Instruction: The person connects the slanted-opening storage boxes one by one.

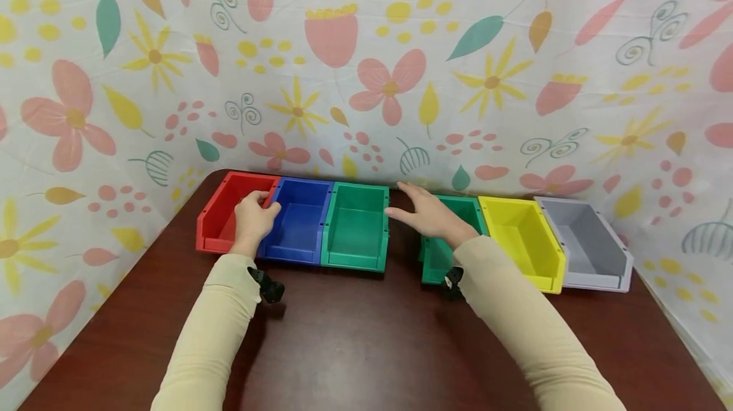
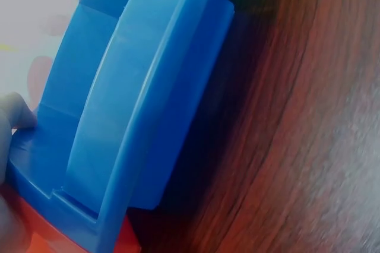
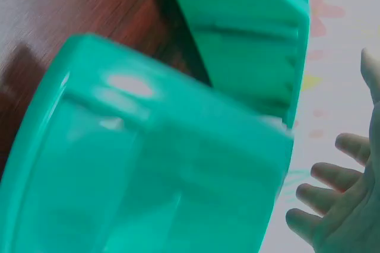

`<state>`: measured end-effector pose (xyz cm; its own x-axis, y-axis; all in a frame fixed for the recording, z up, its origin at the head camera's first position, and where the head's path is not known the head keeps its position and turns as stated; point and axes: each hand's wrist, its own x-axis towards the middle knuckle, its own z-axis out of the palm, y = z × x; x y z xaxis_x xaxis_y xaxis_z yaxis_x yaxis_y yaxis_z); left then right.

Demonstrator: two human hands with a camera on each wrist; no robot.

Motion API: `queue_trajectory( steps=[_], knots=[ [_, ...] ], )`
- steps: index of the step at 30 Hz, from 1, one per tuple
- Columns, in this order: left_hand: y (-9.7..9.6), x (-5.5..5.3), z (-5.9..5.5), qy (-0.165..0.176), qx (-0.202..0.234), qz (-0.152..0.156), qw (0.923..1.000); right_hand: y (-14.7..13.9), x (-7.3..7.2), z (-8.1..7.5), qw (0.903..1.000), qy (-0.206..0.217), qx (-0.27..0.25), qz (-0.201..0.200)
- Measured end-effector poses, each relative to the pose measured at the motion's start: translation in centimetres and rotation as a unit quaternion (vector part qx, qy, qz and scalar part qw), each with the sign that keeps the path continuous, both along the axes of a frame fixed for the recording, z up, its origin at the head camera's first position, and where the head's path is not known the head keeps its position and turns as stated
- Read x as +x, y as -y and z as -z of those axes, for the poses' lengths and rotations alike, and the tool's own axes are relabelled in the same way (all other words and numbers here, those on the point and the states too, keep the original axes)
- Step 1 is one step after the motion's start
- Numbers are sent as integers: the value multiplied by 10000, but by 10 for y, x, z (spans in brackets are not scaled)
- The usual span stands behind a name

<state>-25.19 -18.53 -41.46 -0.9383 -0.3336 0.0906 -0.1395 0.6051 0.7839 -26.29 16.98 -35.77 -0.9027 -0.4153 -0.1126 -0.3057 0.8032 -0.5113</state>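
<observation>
My left hand (image 1: 254,217) is at the border between a red bin (image 1: 220,204) and a blue bin (image 1: 298,226). It pinches the blue bin's left wall, the thumb on the blue side and curled fingers over the red side. In the left wrist view, the blue bin (image 2: 113,92) fills much of the picture, and most of the hand (image 2: 9,146) is cut off. My right hand (image 1: 429,210), fingers extended and thumb apart, hovers by the gap between a green bin (image 1: 356,226) and a second green bin (image 1: 441,255). The right wrist view shows this hand (image 3: 350,199) holding nothing.
Right of the second green bin stand a yellow bin (image 1: 521,239) and a grey bin (image 1: 590,242). All the bins sit along the back of a dark brown table (image 1: 343,341). Behind them hangs a flower-patterned cloth (image 1: 366,35).
</observation>
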Motion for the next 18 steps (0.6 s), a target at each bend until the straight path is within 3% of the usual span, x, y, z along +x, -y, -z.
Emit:
queue_trajectory(
  steps=[6, 12, 18],
  knots=[
    [8, 3, -5, 142, -212, 66, 9997, -29, 5, -2, 9994, -74, -188, 273],
    [17, 6, -13, 261, -659, 328, 9969, -63, 13, -6, 9972, -109, -429, 609],
    [20, 8, -26, 609, -1517, 592, 9848, -94, 23, -20, 9914, 336, -919, 868]
  ],
)
